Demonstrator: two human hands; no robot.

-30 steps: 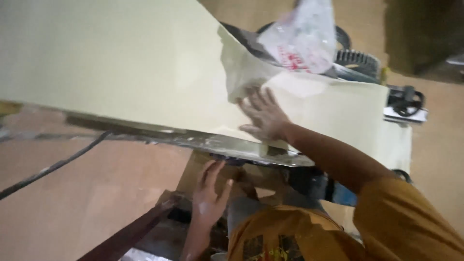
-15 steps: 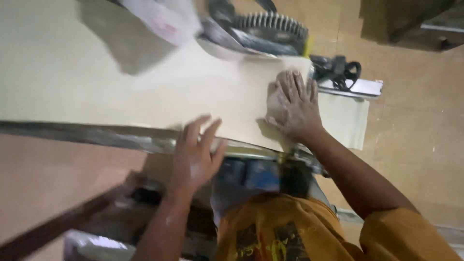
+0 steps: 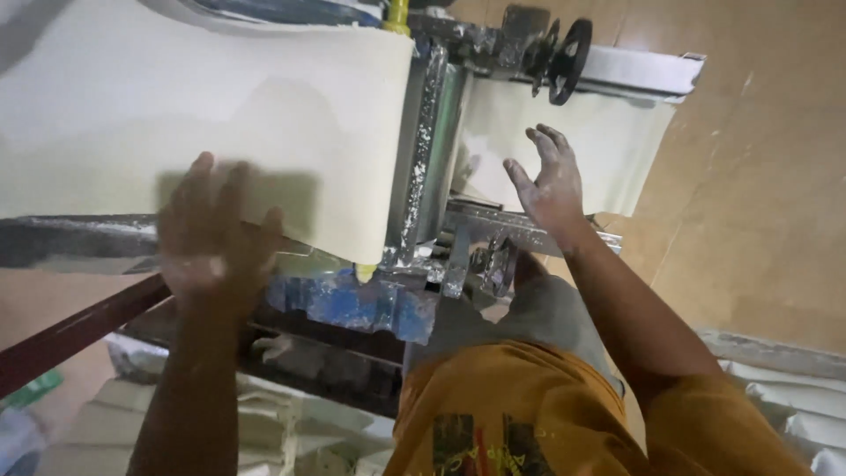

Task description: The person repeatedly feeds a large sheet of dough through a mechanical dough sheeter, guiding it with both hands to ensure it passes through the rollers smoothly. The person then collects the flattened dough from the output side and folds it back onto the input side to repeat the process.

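Note:
A wide pale dough sheet (image 3: 220, 115) lies flat on a metal machine table and runs into flour-dusted steel rollers (image 3: 427, 141). My left hand (image 3: 216, 238), fingers spread and blurred, hovers over the sheet's near edge. More of the dough sheet (image 3: 608, 141) comes out past the rollers on the right. My right hand (image 3: 546, 181), open and floury, is raised just above that sheet's near edge. Neither hand holds anything.
A black handwheel (image 3: 568, 53) sits at the rollers' far end. Blue plastic (image 3: 352, 304) hangs under the machine. A dark red bar (image 3: 70, 330) slants at lower left. White sacks (image 3: 784, 414) lie on the tan floor (image 3: 767, 176).
My view has swung left to right along the machine. The left hand rose from below the table to the sheet's edge. The right hand lifted off the dough and moved past the rollers.

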